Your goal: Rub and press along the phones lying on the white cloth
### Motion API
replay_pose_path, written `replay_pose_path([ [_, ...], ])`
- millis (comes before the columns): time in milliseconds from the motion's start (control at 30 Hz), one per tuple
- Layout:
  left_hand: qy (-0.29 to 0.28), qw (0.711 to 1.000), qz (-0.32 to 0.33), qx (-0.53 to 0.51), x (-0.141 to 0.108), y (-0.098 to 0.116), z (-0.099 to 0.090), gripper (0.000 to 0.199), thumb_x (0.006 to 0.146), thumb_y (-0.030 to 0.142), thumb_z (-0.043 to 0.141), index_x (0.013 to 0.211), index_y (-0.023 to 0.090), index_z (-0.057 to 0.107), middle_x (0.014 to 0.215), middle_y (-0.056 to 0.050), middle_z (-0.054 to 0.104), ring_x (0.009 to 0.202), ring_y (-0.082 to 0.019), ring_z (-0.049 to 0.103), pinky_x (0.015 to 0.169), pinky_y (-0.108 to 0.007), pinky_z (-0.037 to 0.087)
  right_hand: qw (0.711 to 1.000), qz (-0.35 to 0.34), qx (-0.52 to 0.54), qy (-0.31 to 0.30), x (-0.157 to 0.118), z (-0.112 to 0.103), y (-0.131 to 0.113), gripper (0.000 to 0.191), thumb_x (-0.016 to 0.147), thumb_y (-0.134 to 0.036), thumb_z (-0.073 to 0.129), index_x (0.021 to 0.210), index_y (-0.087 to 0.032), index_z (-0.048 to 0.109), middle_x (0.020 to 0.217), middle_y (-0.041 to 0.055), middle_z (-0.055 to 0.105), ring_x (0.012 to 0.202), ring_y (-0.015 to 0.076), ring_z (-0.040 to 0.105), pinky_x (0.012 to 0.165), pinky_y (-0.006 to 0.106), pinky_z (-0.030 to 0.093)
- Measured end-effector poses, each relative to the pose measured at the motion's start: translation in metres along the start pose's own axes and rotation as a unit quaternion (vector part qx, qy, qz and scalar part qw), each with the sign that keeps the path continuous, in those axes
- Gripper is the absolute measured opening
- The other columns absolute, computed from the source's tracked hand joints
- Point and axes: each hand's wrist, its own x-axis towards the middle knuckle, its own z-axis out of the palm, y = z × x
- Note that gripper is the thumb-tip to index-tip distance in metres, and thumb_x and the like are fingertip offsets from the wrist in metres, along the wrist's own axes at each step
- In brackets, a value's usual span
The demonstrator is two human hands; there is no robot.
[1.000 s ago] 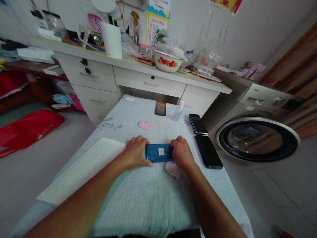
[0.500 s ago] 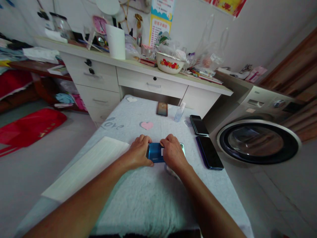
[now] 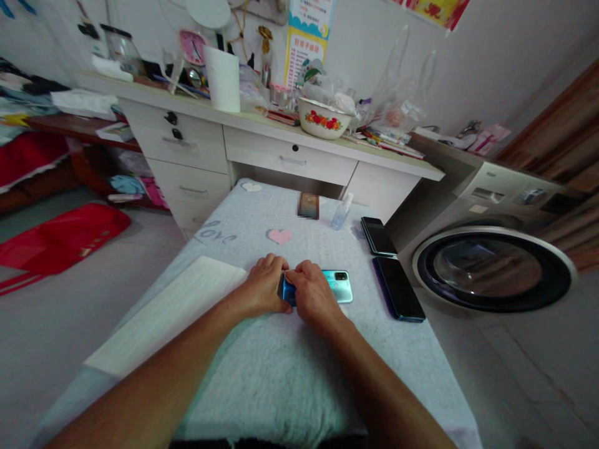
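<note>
A smartphone (image 3: 344, 292) lies back up on the cloth-covered table, its shiny back running from blue at the left to pale mint at the camera end. My left hand (image 3: 267, 284) grips the phone's left end, thumb on the near edge and fingers at the far edge. Over the phone's left half, my right hand (image 3: 309, 292) presses down with its fingers bent together. That hand covers much of the back, and whatever is under its fingertips is hidden. Two more phones lie to the right: a dark one (image 3: 399, 289) and a smaller one (image 3: 378, 236) beyond it.
A clear spray bottle (image 3: 342, 212) and a small blurred brown item (image 3: 308, 205) are at the table's far side. White folded paper (image 3: 168, 315) lies left of my left arm. A desk (image 3: 290, 149) stands beyond, and a washing machine (image 3: 486, 268) at right.
My right hand has slid left along the phone, uncovering its camera end. A small white patch seen beside that hand earlier is now out of sight. My left hand keeps its grip.
</note>
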Motion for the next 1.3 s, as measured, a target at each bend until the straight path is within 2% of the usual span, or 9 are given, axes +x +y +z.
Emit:
replay_pose_path([
  [167,-0.004,1.0,-0.001,0.008,0.001,-0.003,0.001,0.069,0.046,0.037,0.082,0.104,0.021,0.048,0.107,-0.006,0.049,0.103,-0.029,0.048,0.085,-0.039,0.043,0.999,-0.033,0.013,-0.007,-0.005,-0.003,0.001,0.016,0.087,-0.016,0.053,0.095,-0.02,0.066,0.095,0.0037,0.054,0.086,0.0165,0.047,0.077,0.027,0.037],
  [400,0.002,1.0,-0.002,0.007,0.002,-0.006,0.004,0.068,0.046,0.04,0.081,0.104,0.022,0.049,0.108,-0.006,0.048,0.103,-0.029,0.048,0.085,-0.038,0.042,0.999,-0.033,-0.009,0.018,0.002,0.0,0.001,0.018,0.089,-0.02,0.054,0.103,-0.022,0.066,0.095,0.0039,0.054,0.088,0.0176,0.047,0.079,0.028,0.037],
  [667,0.005,1.0,-0.019,0.007,0.002,-0.004,0.005,0.075,0.043,0.041,0.083,0.106,0.022,0.048,0.111,-0.006,0.046,0.104,-0.029,0.046,0.086,-0.037,0.041,1.0,0.015,-0.012,0.014,0.0,-0.008,0.01,0.028,0.092,-0.014,0.045,0.108,-0.023,0.066,0.096,0.0052,0.055,0.09,0.0177,0.048,0.082,0.028,0.037],
  [1000,-0.021,1.0,-0.01,0.017,0.0,-0.001,-0.002,0.067,0.048,0.043,0.08,0.105,0.022,0.05,0.109,-0.006,0.047,0.105,-0.03,0.045,0.087,-0.039,0.041,0.993,0.109,-0.044,0.006,-0.014,-0.02,0.03,0.031,0.089,-0.01,0.041,0.101,-0.02,0.068,0.095,0.0077,0.055,0.089,0.0191,0.048,0.079,0.028,0.037],
  [1200,-0.022,0.999,0.001,0.024,0.0,-0.002,-0.003,0.069,0.049,0.045,0.079,0.107,0.02,0.051,0.109,-0.007,0.047,0.105,-0.03,0.046,0.088,-0.038,0.04,0.991,0.12,-0.063,0.008,-0.015,-0.015,0.031,0.03,0.088,-0.009,0.041,0.097,-0.019,0.067,0.094,0.0092,0.056,0.087,0.0203,0.05,0.079,0.029,0.038],
  [1300,-0.023,0.999,0.003,0.03,-0.001,-0.002,-0.004,0.067,0.05,0.045,0.078,0.107,0.019,0.052,0.109,-0.008,0.048,0.105,-0.03,0.046,0.088,-0.038,0.04,0.992,0.099,-0.076,0.007,-0.015,-0.01,0.028,0.029,0.09,-0.011,0.04,0.099,-0.019,0.066,0.096,0.0093,0.057,0.087,0.0211,0.049,0.078,0.03,0.037],
])
